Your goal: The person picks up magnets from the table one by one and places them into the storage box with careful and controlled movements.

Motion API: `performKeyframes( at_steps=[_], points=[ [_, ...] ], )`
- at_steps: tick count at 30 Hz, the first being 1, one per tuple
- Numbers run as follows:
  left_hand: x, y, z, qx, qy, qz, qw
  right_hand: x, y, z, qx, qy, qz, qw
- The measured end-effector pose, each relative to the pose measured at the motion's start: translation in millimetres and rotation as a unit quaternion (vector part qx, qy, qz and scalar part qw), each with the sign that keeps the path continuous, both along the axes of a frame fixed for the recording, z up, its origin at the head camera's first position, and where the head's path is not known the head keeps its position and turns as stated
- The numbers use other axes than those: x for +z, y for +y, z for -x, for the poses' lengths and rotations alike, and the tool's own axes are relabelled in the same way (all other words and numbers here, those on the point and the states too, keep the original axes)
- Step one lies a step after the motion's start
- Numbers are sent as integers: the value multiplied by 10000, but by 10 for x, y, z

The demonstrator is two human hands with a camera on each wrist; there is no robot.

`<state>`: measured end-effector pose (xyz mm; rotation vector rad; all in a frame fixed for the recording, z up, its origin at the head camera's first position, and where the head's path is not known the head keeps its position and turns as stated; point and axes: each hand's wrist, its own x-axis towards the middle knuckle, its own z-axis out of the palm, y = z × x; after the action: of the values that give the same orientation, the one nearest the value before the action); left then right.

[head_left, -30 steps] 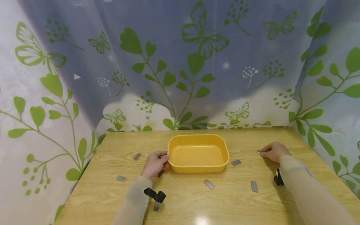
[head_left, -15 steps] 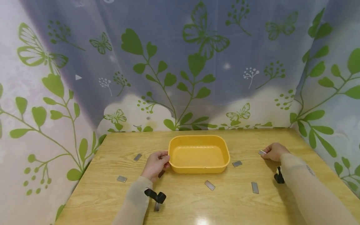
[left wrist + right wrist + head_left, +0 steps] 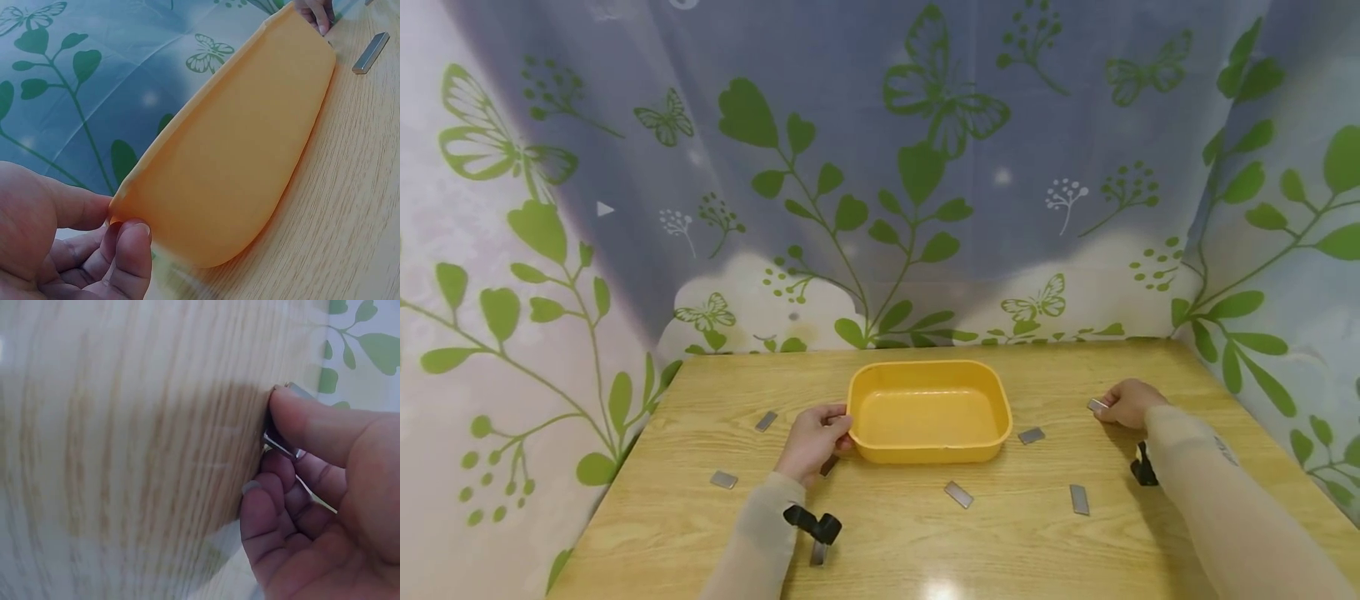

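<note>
A yellow plastic tub [image 3: 928, 410] stands mid-table, with nothing in it. My left hand [image 3: 814, 439] grips its left rim, thumb and fingers pinching the edge [image 3: 128, 215]. My right hand [image 3: 1126, 403] is at the right side of the table and pinches a small flat metal piece [image 3: 1097, 405] between thumb and fingers [image 3: 281, 445]. Several more grey metal pieces lie on the wood around the tub, one just right of it [image 3: 1031, 435], one in front of it [image 3: 958, 494].
The wooden table [image 3: 925, 533] is walled in by a leaf-and-butterfly curtain at the back and both sides. More metal pieces lie at the left [image 3: 724, 479] and back left [image 3: 766, 421], another at front right [image 3: 1078, 499].
The right hand has closed on the metal piece and lifted it slightly. The left hand stays on the tub rim.
</note>
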<state>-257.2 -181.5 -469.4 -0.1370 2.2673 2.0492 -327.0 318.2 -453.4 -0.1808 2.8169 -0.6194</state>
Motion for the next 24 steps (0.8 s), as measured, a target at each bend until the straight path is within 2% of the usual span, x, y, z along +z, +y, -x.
performKeyframes(
  at_steps=[14,24],
  points=[
    [20,0,-20,-56,85,-14,9999,25,-113,-33,-75,240,-469,9986],
    [10,-6,-1,-49,71,-33,10000,91,-117,-21,78,321,-460,9984]
  ],
)
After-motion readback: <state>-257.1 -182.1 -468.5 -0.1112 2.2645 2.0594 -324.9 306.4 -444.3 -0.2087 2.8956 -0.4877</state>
